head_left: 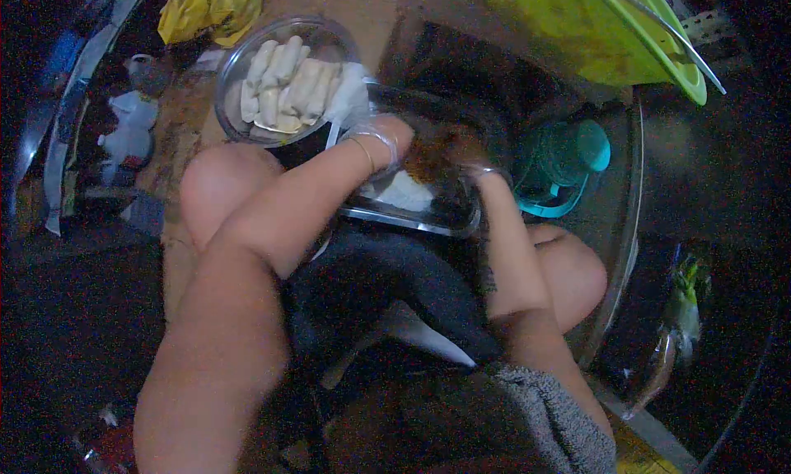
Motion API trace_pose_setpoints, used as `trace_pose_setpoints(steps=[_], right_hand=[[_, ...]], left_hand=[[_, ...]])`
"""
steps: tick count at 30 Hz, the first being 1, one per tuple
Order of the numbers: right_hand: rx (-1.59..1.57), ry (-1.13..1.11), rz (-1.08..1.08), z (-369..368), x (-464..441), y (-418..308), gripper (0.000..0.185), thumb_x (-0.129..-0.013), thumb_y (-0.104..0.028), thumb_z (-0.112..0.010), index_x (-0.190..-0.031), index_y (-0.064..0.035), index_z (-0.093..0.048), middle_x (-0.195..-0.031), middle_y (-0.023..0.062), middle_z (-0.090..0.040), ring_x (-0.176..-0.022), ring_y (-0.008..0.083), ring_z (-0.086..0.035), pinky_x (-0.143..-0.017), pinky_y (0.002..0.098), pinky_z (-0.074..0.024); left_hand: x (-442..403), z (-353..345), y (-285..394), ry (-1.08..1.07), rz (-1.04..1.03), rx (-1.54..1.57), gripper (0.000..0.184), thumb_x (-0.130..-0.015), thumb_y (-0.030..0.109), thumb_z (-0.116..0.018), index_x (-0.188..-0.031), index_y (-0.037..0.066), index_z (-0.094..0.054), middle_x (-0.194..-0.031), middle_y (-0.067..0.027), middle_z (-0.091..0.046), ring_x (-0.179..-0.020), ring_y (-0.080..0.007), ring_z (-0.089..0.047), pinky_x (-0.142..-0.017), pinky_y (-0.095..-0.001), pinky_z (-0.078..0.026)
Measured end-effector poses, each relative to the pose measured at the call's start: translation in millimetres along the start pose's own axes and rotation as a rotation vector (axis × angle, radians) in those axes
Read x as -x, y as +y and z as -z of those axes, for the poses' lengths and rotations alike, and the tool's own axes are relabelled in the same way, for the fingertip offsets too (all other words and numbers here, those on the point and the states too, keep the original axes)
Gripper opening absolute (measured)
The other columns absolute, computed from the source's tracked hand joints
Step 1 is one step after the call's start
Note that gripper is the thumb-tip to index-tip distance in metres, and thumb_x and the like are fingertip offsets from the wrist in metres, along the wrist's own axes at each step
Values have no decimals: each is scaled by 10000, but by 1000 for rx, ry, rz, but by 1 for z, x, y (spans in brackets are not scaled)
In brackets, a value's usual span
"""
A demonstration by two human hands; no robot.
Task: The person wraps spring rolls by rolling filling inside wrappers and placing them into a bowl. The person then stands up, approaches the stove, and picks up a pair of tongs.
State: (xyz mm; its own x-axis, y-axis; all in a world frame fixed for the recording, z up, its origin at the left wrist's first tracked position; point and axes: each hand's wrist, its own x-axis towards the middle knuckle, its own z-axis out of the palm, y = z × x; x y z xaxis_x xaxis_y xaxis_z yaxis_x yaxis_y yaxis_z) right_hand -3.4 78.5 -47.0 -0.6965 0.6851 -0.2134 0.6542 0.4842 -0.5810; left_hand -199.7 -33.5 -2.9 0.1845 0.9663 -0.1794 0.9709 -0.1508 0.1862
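Between my knees stands a rectangular metal tray (412,222) holding a brown, crumbly mixture (426,159) and a flat white sheet or piece (404,194). My left hand (389,138), in a thin clear plastic glove, is over the tray's left part; its fingers are turned away and blurred. Over the right part my right hand (468,151) reaches into the dark side beside the brown mixture, also gloved at the wrist. Shadow and blur hide its fingers. Just left of the tray, a round clear bowl (222,111) holds several pale rolls (284,78).
A teal plastic jug or container (568,165) stands right of the tray. Upper right is a lime-green basin (568,29) with a long thin utensil across it. A yellow plastic bag (210,8) lies upper left. Bagged green-topped vegetables (688,301) are at far right.
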Motion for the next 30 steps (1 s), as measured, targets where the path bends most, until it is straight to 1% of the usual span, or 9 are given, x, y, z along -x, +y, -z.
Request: trace_pose_setpoints(steps=[2, 6, 9, 13, 16, 22, 25, 27, 30], right_hand=[[147, 53, -32, 26, 29, -95, 332, -746, -191, -678, -1050, -67, -636, -1075, 88, -640, -976, 238, -584, -866, 361, -467], [-308, 158, -45, -6, -4, -2, 318, -770, -163, -681, -1056, -37, -622, -1037, 72, -638, -968, 204, -573, -870, 349, -464], [-319, 231, 72, -7, 22, -79, 291, -810, -120, -653, -1084, -33, -608, -1040, 75, -636, -977, 196, -571, -878, 334, -460], [-403, 169, 104, -14, 14, -72, 281, -834, -84, -629, -1106, -24, -595, -1058, 71, -633, -971, 181, -572, -880, 320, -459], [-475, 238, 132, -9, 12, -62, 265, -827, -66, -626, -1089, -27, -606, -1055, 66, -636, -954, 177, -578, -866, 315, -467], [-412, 302, 60, -8, 10, -48, 287, -781, -112, -680, -1058, -52, -635, -1024, 78, -654, -957, 188, -593, -850, 319, -479], [-244, 292, 21, -26, 3, -26, 346, -761, -156, -704, -1092, -87, -633, -1041, 81, -658, -975, 216, -600, -864, 329, -472], [-168, 182, 4, -24, 11, -39, 404, -752, -175, -711, -1139, -113, -616, -1072, 85, -653, -994, 242, -600, -882, 340, -464], [113, 171, 273, -17, 13, -61, 535, -739, -240, -721, -1239, -160, -548, -1161, 103, -612, -1053, 275, -574, -919, 368, -444]], left_hand=[[0, 1, -3, 84, 41, 144, 235, -789, 195, -574, -850, 4, -697, -929, -219, -657, -854, -377, -642, -793, -432, -507], [-17, -9, -12, 160, 146, 502, 339, -829, 305, -578, -882, -17, -670, -947, -238, -645, -823, -399, -634, -791, -439, -500], [-14, -18, -19, 257, -32, 641, 440, -871, 405, -531, -932, -16, -645, -965, -236, -638, -828, -398, -629, -786, -434, -500], [-9, -1, -8, -62, 391, 1624, 476, -890, 478, -477, -976, 42, -646, -955, -205, -643, -854, -392, -624, -772, -426, -508], [-23, -5, -33, 94, 109, 570, 401, -904, 445, -442, -976, 116, -659, -911, -159, -667, -809, -350, -630, -737, -429, -507], [-26, -15, -38, 255, -128, 83, 327, -866, 361, -469, -882, 112, -680, -882, -154, -657, -823, -333, -633, -730, -452, -501], [-15, 3, -27, -24, 7, 190, 240, -811, 277, -522, -893, 110, -675, -865, -144, -654, -809, -331, -631, -729, -442, -507], [-15, -9, -31, 112, -284, -43, 211, -772, 241, -543, -877, 114, -675, -851, -137, -655, -794, -325, -631, -718, -431, -513], [-20, -15, -27, 97, -349, -193, 249, -777, 271, -579, -928, 100, -678, -890, -174, -655, -859, -317, -638, -765, -418, -509]])
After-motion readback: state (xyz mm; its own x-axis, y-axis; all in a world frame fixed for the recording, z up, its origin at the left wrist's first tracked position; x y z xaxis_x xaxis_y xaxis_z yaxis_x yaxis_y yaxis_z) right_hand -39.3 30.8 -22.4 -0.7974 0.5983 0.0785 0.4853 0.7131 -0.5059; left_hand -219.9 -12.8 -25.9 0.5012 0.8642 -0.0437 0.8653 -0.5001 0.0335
